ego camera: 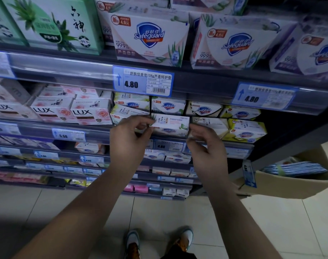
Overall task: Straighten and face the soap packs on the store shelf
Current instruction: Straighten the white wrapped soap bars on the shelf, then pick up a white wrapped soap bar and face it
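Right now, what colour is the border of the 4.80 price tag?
Blue, around a white label; the price tag shows best in the head view.

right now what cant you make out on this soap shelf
1. Head view: whether the left hand and right hand really grip the white Safeguard pack; fingers cover its ends.
2. Small print on the pack: motion blur.
3. Price tag below it: partly hidden by both hands.
4. Cardboard box: cut off by the right edge.
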Tool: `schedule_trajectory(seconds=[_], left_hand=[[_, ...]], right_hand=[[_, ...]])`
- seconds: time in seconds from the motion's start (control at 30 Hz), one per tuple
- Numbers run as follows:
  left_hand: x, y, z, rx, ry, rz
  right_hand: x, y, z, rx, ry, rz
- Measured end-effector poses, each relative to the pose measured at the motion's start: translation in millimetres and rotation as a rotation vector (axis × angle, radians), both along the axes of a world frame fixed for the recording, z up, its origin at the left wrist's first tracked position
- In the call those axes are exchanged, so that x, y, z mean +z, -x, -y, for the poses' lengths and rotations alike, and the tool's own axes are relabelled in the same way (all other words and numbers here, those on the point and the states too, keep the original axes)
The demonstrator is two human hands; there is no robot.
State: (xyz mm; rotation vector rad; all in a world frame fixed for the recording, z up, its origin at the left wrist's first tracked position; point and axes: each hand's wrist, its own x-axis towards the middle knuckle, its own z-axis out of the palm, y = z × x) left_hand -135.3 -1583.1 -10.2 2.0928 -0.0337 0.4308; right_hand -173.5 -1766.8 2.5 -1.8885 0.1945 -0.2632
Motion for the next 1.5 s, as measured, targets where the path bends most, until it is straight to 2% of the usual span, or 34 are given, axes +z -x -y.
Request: schedule_trajectory(seconds=[0.17, 0.3, 0.5, 0.7, 0.87, 1.0, 1.17, 1.3, 1.5], left_hand=[[2, -5, -4, -0.031, -0.29, 0.093], [3, -7, 0, -0.046, -0.328, 0.081], [3, -7, 2, -0.044, -0.303, 0.077], [4, 1, 19, -0.061, -0.212, 0.049], [-5, 27, 77, -0.243, -0.031, -0.067], [-12, 31, 108, -0.186, 0.048, -0.152], [-18, 34, 127, -0.098, 0.079, -0.108], [-23, 30, 136, 0.007, 0.065, -0.116], [-15, 30, 142, 0.112, 0.184, -0.046]], right_hand=[[-3, -3, -1, 0.035, 0.192, -0.076], [-4, -5, 0, 0.081, 0.245, -0.143], [-2, -6, 3, 0.072, 0.206, -0.078], [-6, 3, 34, -0.159, 0.097, 0.07], [-11, 19, 64, -0.285, 0.144, -0.019], [-19, 22, 71, -0.219, 0.178, -0.105], [-29, 13, 79, -0.125, 0.129, -0.183], [-32, 6, 82, -0.072, 0.114, -0.157], [-32, 5, 89, -0.008, 0.055, -0.1]])
